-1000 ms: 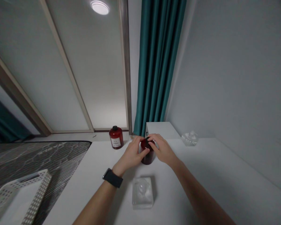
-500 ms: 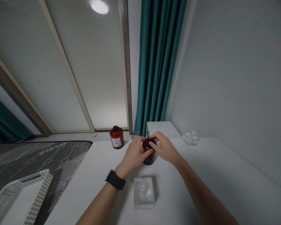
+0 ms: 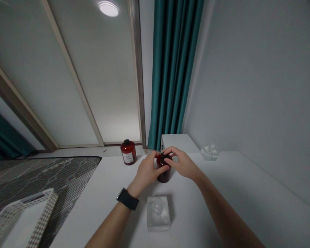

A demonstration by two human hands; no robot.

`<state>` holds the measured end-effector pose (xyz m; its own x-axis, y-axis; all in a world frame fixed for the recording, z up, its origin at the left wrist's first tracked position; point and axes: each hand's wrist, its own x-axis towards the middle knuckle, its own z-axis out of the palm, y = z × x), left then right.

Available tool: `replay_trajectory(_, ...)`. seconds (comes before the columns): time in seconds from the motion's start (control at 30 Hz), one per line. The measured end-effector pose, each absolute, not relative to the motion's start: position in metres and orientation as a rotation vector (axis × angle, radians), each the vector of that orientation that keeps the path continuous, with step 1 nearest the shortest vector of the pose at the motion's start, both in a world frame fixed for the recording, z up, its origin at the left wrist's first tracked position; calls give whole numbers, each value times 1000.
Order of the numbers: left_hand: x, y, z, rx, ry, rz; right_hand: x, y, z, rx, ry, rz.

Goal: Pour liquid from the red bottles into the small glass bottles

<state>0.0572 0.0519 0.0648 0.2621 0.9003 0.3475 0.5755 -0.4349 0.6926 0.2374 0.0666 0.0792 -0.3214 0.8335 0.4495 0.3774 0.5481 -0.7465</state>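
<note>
A dark red pump bottle (image 3: 164, 176) stands upright on the white table. My left hand (image 3: 149, 169), with a black watch on its wrist, is wrapped round the bottle's upper body. The fingers of my right hand (image 3: 180, 164) are closed on its black pump top (image 3: 166, 155), which they partly hide. Left of it stands a second red bottle (image 3: 128, 154) with a black cap and a white label. A clear plastic tray (image 3: 158, 214) with a rounded moulded hollow lies nearer, between my forearms.
Behind the hands is a white box-like block (image 3: 179, 142). Crumpled clear plastic (image 3: 210, 152) lies near the right wall. At lower left, a white perforated basket (image 3: 42, 215) rests on a grey patterned surface (image 3: 74, 179). A teal curtain (image 3: 174, 69) hangs at the back.
The fingers of my right hand have shifted slightly round the pump top, and its thin spout shows less clearly. My left hand keeps its hold; the bottle stays in place.
</note>
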Motion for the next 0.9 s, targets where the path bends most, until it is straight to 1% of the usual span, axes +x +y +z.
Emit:
replay_trajectory(0.07,58,51,65,2104,1365,1006,238,66,80,-992,-1936,629)
replay_trajectory(0.23,59,50,64,2126,1397,1009,238,66,82,-1040,-1989,425)
replay_trajectory(0.5,60,51,63,2113,1407,1003,242,62,89,-1049,-1999,553)
replay_trajectory(0.63,61,50,66,2104,1412,991,240,63,87,-1060,-1948,473)
replay_trajectory(0.8,63,48,69,2097,1445,982,241,63,87,-1011,-1965,518)
replay_trajectory(0.9,63,49,68,2097,1451,983,243,63,88,-1061,-1934,478)
